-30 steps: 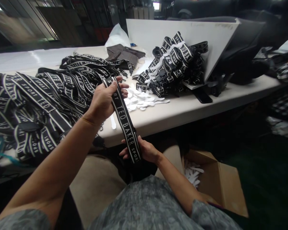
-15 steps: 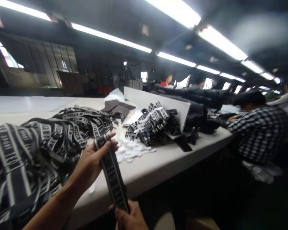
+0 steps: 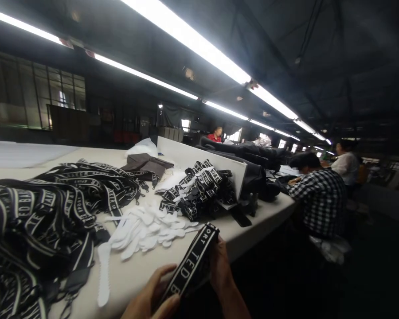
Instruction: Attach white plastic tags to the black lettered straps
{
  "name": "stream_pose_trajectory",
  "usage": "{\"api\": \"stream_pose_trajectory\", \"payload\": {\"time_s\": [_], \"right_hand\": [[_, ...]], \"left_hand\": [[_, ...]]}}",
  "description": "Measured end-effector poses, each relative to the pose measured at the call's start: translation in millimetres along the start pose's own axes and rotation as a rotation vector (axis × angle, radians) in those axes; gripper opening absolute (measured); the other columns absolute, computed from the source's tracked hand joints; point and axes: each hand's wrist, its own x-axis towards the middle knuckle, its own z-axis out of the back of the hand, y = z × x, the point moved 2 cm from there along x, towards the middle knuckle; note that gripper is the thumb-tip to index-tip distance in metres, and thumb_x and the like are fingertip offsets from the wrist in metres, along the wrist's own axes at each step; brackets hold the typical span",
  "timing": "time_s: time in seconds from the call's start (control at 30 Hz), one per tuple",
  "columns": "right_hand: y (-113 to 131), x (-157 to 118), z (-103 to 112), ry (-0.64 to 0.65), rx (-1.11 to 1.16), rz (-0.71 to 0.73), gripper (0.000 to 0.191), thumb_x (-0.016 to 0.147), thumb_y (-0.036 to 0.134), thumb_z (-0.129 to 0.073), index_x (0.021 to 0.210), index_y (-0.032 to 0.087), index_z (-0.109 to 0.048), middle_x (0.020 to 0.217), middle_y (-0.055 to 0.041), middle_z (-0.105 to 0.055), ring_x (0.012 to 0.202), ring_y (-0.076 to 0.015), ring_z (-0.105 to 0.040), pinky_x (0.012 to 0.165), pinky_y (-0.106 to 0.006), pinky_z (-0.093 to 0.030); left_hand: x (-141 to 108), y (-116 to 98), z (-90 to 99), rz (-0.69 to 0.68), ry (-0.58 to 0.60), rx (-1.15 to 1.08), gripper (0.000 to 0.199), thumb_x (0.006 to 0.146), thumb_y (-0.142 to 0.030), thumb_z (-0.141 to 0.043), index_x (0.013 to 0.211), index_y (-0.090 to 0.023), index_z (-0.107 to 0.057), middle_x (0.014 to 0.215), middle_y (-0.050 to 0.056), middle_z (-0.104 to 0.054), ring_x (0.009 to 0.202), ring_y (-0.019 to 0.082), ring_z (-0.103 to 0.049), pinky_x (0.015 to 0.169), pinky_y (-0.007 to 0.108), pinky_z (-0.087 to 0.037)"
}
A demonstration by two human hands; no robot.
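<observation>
A black webbing strap [image 3: 189, 265] with white edge lines and white lettering slants up between my hands, over the table's near edge. My left hand [image 3: 158, 290] grips its lower end, thumb on the near side and fingers on the other. At the upper end, my right hand [image 3: 220, 261] is closed around the strap, its fingertips mostly hidden behind it. Beyond my hands lies a heap of flat white pieces [image 3: 146, 230] with rounded ends. One separate white strip [image 3: 103, 274] with notched edges rests to the left.
Many similar straps [image 3: 53, 208], some with metal clips, cover the table's left side. A bundle of folded straps [image 3: 202, 186] sits before a white upright board [image 3: 199, 161]. A dark flat object [image 3: 241, 217] lies near the edge. A person in a checked shirt [image 3: 322, 197] sits to the right.
The view has turned right. My left hand has gone from the strap's upper end to its lower end, and my right hand now holds the upper end. The strap tilts the other way.
</observation>
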Motion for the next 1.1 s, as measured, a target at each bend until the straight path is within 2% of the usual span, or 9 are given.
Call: {"api": "stream_pose_trajectory", "payload": {"time_s": [0.03,0.1,0.2,0.3,0.43,0.57,0.7,0.83,1.1], "right_hand": [[9.3,-1.0,-7.0,0.056,-0.032,0.043,0.045,0.069,0.061,-0.076,0.089,0.021,-0.068,0.074,-0.0031,-0.063,0.062,-0.0176,-0.054,0.054,-0.028,-0.045],[21.8,-2.7,-21.0,0.14,-0.099,0.086,0.038,0.074,0.054,-0.075,0.088,0.02,-0.068,0.069,-0.0008,-0.059,0.058,-0.0143,-0.048,0.051,-0.025,-0.04],[29.3,-3.1,-37.6,0.218,-0.215,0.119,0.034,0.08,0.051,-0.071,0.093,0.02,-0.068,0.065,0.0008,-0.054,0.057,-0.0133,-0.046,0.05,-0.024,-0.038],[27.4,-0.2,-44.1,0.225,-0.317,0.144,0.035,0.081,0.051,-0.07,0.097,0.019,-0.068,0.067,-0.0003,-0.056,0.062,-0.0146,-0.049,0.054,-0.024,-0.041],[9.1,4.8,-39.8,0.146,-0.321,0.07,0.038,0.082,0.052,-0.068,0.101,0.019,-0.066,0.063,0.0011,-0.056,0.056,-0.013,-0.047,0.05,-0.024,-0.039],[-23.9,-0.2,-36.5,0.007,-0.196,-0.118,0.043,0.073,0.054,-0.076,0.093,0.017,-0.067,0.064,0.0014,-0.06,0.054,-0.0121,-0.049,0.051,-0.024,-0.042],[-58.4,-18.8,-46.1,-0.044,-0.045,-0.341,0.045,0.065,0.051,-0.079,0.092,0.015,-0.07,0.076,-0.0035,-0.07,0.068,-0.0184,-0.063,0.064,-0.029,-0.051],[-81.1,-27.4,-53.3,-0.16,0.119,-0.435,0.035,0.066,0.044,-0.075,0.085,0.014,-0.073,0.079,-0.0076,-0.074,0.078,-0.023,-0.068,0.076,-0.033,-0.054],[-83.7,-27.8,-55.9,-0.012,0.315,-0.37,0.048,0.077,0.058,-0.061,0.093,0.014,-0.074,0.085,-0.0124,-0.075,0.082,-0.0273,-0.069,0.082,-0.043,-0.053]], "left_hand": [[2.3,1.3,1.1,0.04,-0.117,-0.018,0.062,0.086,-0.057,-0.051,0.144,-0.036,-0.043,0.126,0.009,-0.065,0.114,0.035,-0.061,0.099,0.05,-0.049],[9.3,-0.5,5.9,0.009,-0.231,-0.025,0.067,0.082,-0.054,-0.063,0.14,-0.025,-0.047,0.134,0.014,-0.058,0.124,0.036,-0.053,0.108,0.049,-0.041],[20.7,-3.0,10.3,-0.085,-0.112,-0.135,0.058,0.084,-0.048,-0.064,0.135,-0.023,-0.05,0.134,0.01,-0.058,0.126,0.032,-0.05,0.11,0.041,-0.037],[21.0,4.5,7.9,-0.022,-0.032,-0.291,0.046,0.088,-0.048,-0.06,0.124,-0.021,-0.057,0.113,0.007,-0.067,0.111,0.03,-0.058,0.099,0.037,-0.045],[8.0,21.3,1.7,0.1,-0.027,-0.521,0.039,0.088,-0.05,-0.06,0.115,-0.021,-0.059,0.103,0.004,-0.067,0.097,0.025,-0.06,0.083,0.03,-0.049],[1.5,27.2,5.2,0.116,-0.034,-0.707,0.033,0.089,-0.05,-0.059,0.101,-0.019,-0.059,0.09,0.003,-0.066,0.08,0.018,-0.06,0.071,0.026,-0.047],[4.9,30.8,14.2,0.078,-0.23,-0.604,0.03,0.084,-0.046,-0.064,0.092,-0.017,-0.064,0.085,0.003,-0.066,0.082,0.02,-0.06,0.077,0.028,-0.048],[9.4,49.0,12.1,0.137,-0.285,-0.435,0.03,0.082,-0.045,-0.062,0.091,-0.016,-0.068,0.093,0.006,-0.071,0.093,0.026,-0.063,0.086,0.032,-0.047],[16.6,82.1,2.7,0.229,-0.315,-0.502,0.047,0.075,-0.061,-0.065,0.087,-0.015,-0.07,0.086,0.007,-0.075,0.087,0.028,-0.067,0.076,0.032,-0.052]]}}
